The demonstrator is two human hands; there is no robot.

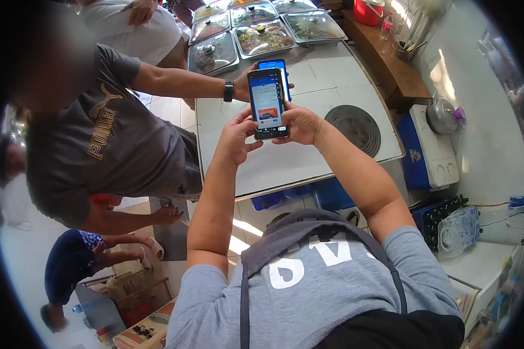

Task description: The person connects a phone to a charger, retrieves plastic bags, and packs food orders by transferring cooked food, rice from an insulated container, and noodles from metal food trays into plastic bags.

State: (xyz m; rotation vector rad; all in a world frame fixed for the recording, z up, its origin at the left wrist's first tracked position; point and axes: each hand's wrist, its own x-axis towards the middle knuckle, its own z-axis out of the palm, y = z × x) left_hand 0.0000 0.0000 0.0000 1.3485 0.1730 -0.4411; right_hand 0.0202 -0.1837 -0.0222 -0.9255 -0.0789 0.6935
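Both my hands hold a black-edged phone (266,99) upright over the white tiled table (308,160). My left hand (239,135) grips its lower left side, thumb by the screen edge. Around the lower right side, my right hand (300,123) is closed, its thumb at the screen. The screen is lit, with a pale page and an orange and red picture. Right behind it, another person's hand (244,87) with a black wristwatch holds a second phone (273,64) with a blue screen.
Lidded metal food trays (265,38) fill the table's far end. A round dark coil plate (353,131) lies right of my hands. A person in a dark shirt (128,116) stands at the left. A white and blue appliance (428,146) and metal pot (443,115) are at right.
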